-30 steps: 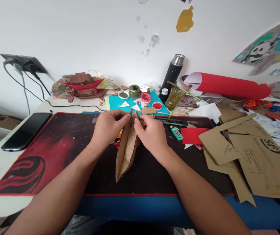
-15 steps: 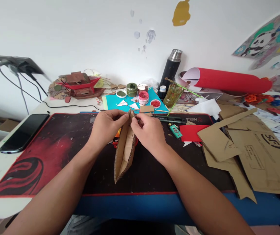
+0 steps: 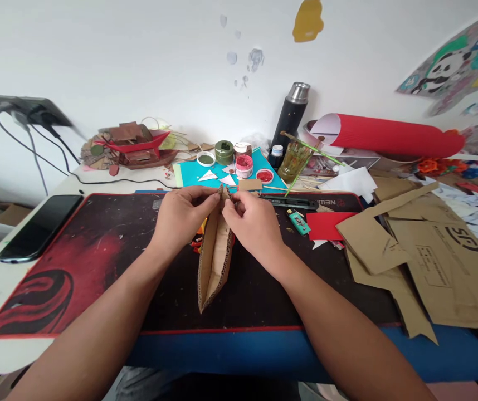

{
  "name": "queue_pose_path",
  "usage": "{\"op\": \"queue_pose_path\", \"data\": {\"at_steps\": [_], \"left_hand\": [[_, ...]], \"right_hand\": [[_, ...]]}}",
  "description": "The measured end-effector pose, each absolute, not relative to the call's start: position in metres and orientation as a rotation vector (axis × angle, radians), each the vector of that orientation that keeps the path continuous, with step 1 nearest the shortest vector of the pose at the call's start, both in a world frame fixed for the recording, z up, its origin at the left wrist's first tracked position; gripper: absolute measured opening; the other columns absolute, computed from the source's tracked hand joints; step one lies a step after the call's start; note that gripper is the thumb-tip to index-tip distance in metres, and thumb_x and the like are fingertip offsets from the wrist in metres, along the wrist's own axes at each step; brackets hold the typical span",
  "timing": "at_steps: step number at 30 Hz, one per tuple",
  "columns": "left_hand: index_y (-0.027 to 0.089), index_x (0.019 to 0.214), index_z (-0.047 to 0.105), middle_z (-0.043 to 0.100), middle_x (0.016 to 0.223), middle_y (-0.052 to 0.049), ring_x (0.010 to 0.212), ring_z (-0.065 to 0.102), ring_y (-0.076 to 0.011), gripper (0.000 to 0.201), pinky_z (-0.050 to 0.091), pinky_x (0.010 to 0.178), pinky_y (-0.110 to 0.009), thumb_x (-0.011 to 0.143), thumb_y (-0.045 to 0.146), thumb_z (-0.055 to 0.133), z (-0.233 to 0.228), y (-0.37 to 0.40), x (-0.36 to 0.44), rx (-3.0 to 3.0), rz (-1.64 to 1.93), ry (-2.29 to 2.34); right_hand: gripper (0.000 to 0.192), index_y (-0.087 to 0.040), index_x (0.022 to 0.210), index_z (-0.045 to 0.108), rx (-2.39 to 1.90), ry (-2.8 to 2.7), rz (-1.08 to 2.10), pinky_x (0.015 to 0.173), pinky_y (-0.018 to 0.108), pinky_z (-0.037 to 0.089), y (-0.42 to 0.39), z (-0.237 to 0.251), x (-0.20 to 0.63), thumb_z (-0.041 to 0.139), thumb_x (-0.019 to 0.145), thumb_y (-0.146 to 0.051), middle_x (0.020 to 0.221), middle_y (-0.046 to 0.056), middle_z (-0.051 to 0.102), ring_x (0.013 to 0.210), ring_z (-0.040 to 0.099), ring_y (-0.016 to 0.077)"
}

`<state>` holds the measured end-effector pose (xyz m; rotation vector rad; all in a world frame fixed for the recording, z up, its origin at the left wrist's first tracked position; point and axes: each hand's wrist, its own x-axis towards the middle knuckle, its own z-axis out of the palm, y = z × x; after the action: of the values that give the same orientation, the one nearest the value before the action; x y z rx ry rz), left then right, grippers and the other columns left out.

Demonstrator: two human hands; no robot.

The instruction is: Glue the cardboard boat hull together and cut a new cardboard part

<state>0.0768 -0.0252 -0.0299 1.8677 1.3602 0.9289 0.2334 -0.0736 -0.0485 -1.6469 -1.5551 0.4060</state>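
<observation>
A folded cardboard boat hull [image 3: 214, 262], long and narrow with a pointed near end, is held over the dark desk mat [image 3: 264, 295]. My left hand [image 3: 184, 217] pinches the far end of its left wall between thumb and fingers. On the other side, my right hand [image 3: 253, 225] pinches the far end of the right wall. The two walls come close together there; my fingers partly hide that joint. Something red and yellow [image 3: 197, 242] lies behind the hull, mostly covered, too hidden to name.
Open paint jars [image 3: 244, 165] stand on blue paper behind my hands. A utility knife [image 3: 291, 202], a green lighter [image 3: 298, 221] and red paper [image 3: 331, 226] lie to the right, beside cardboard scraps [image 3: 443, 273]. A phone [image 3: 40, 227] lies left; a painted model boat [image 3: 134, 147] sits behind.
The near tip of the cardboard hull has swung slightly to the right. Both hands keep their pinch at its far end, and the view has shifted a little.
</observation>
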Motion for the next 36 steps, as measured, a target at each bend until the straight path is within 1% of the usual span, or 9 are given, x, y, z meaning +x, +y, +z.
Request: {"op": "queue_pose_path", "data": {"at_steps": [7,12,17,20,22,25,27,29,36], "left_hand": [[0.023,0.098,0.088,0.086,0.092,-0.002,0.078,0.074,-0.0219,0.024,0.053,0.067,-0.03,0.089,0.038,0.071,-0.03,-0.0265,0.0785,1.861,0.944,1.362],[0.024,0.097,0.088,0.086,0.09,-0.002,0.077,0.075,-0.0223,0.023,0.054,0.066,-0.03,0.089,0.038,0.071,-0.0303,-0.0271,0.0786,1.892,0.947,1.387],[0.024,0.098,0.088,0.087,0.092,-0.002,0.081,0.077,-0.0234,0.023,0.057,0.071,-0.03,0.089,0.037,0.071,-0.0304,-0.0269,0.0781,1.894,0.935,1.368],[0.024,0.101,0.088,0.087,0.096,-0.002,0.086,0.079,-0.0254,0.025,0.06,0.077,-0.033,0.09,0.037,0.07,-0.0297,-0.0281,0.0786,1.907,0.926,1.361],[0.023,0.105,0.088,0.087,0.102,-0.003,0.092,0.079,-0.0268,0.027,0.061,0.084,-0.034,0.09,0.036,0.069,-0.0296,-0.0297,0.0792,1.933,0.933,1.374],[0.023,0.112,0.087,0.086,0.111,-0.004,0.102,0.079,-0.0284,0.031,0.06,0.095,-0.037,0.091,0.034,0.067,-0.0304,-0.0318,0.0805,1.977,0.954,1.399],[0.023,0.112,0.087,0.086,0.112,-0.004,0.104,0.079,-0.0289,0.031,0.06,0.098,-0.038,0.091,0.034,0.067,-0.0315,-0.0321,0.0812,1.988,0.958,1.404],[0.023,0.11,0.087,0.086,0.109,-0.004,0.102,0.08,-0.0291,0.03,0.06,0.096,-0.038,0.092,0.034,0.067,-0.0323,-0.0313,0.082,1.982,0.952,1.407],[0.023,0.1,0.088,0.087,0.099,-0.003,0.089,0.079,-0.027,0.028,0.062,0.083,-0.035,0.091,0.041,0.068,-0.0323,-0.0281,0.0829,1.898,0.942,1.417]], "right_hand": [[0.015,-0.021,0.091,0.075,-1.671,-1.557,0.394,0.061,0.031,0.038,-0.073,-0.0479,0.2342,0.062,0.095,-0.028,0.068,0.001,0.071,0.061,0.063,0.0193],[0.016,-0.021,0.089,0.074,-1.675,-1.575,0.384,0.061,0.032,0.037,-0.0728,-0.0474,0.2349,0.061,0.095,-0.028,0.067,0.0,0.07,0.061,0.062,0.0192],[0.016,-0.021,0.088,0.074,-1.68,-1.601,0.389,0.061,0.031,0.036,-0.0725,-0.0478,0.2356,0.061,0.097,-0.027,0.066,0.0,0.069,0.061,0.061,0.0188],[0.016,-0.021,0.089,0.074,-1.684,-1.627,0.342,0.062,0.032,0.036,-0.0725,-0.0476,0.2354,0.061,0.097,-0.026,0.068,0.001,0.07,0.063,0.062,0.0194],[0.016,-0.021,0.09,0.075,-1.704,-1.65,0.321,0.062,0.032,0.034,-0.0727,-0.0467,0.2349,0.061,0.097,-0.026,0.069,0.001,0.071,0.063,0.062,0.0197],[0.016,-0.02,0.092,0.075,-1.738,-1.682,0.317,0.061,0.032,0.031,-0.0735,-0.0448,0.2338,0.061,0.097,-0.025,0.07,0.002,0.072,0.063,0.062,0.0198],[0.017,-0.019,0.093,0.076,-1.753,-1.696,0.318,0.06,0.033,0.03,-0.074,-0.0442,0.2333,0.061,0.097,-0.025,0.07,0.003,0.072,0.064,0.062,0.0201],[0.017,-0.019,0.094,0.076,-1.756,-1.702,0.316,0.06,0.033,0.03,-0.0742,-0.0443,0.233,0.06,0.098,-0.025,0.072,0.003,0.073,0.065,0.063,0.0203],[0.018,-0.019,0.096,0.077,-1.755,-1.688,0.322,0.062,0.032,0.033,-0.0741,-0.0458,0.2315,0.06,0.098,-0.026,0.074,0.004,0.075,0.067,0.065,0.0208]]}}
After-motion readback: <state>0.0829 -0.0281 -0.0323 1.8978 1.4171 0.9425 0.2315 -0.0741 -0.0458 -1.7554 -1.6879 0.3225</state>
